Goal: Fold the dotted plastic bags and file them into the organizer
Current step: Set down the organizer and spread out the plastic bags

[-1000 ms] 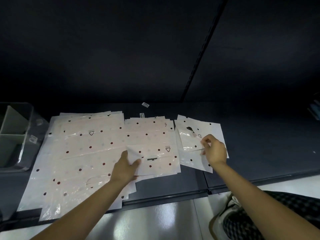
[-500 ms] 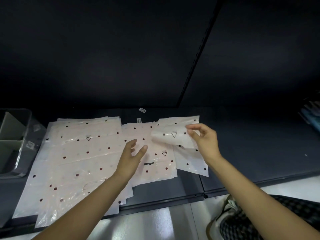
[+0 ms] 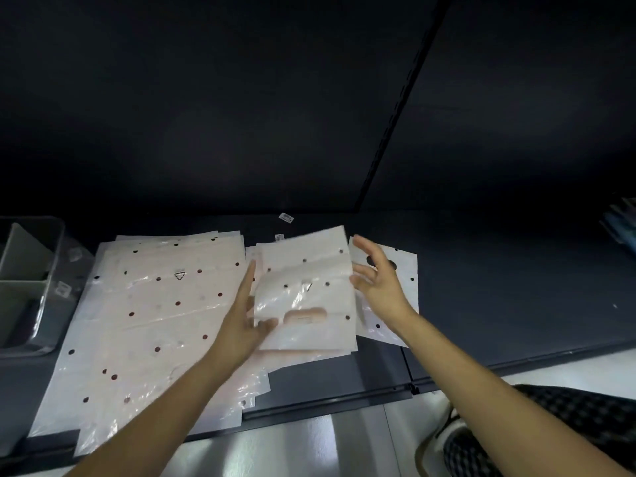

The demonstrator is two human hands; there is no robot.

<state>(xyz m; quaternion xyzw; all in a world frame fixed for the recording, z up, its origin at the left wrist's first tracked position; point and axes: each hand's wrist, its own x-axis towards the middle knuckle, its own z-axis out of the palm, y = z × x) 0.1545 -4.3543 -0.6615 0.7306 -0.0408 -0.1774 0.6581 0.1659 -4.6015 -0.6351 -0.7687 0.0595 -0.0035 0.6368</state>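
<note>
A small white dotted plastic bag (image 3: pixel 309 270) with a cut-out handle is held up between my hands, above a stack of similar bags. My left hand (image 3: pixel 246 321) grips its lower left edge, thumb on the front and fingers behind. My right hand (image 3: pixel 378 287) has its fingers spread at the bag's right edge, holding nothing. Another small dotted bag (image 3: pixel 407 273) lies flat under my right hand. A pile of large dotted bags (image 3: pixel 165 304) is spread out to the left. The clear organizer (image 3: pixel 31 280) with grey dividers stands at the far left.
Everything lies on a dark shelf (image 3: pixel 516 287) with a black back wall. Two small white labels (image 3: pixel 285 217) lie behind the bags. My checkered trouser leg and shoe (image 3: pixel 516 435) are at the lower right, on a pale floor.
My right hand carried the small bag leftward from the right stack. My left hand rose off the pile and took hold of the bag's left edge, and the right hand opened.
</note>
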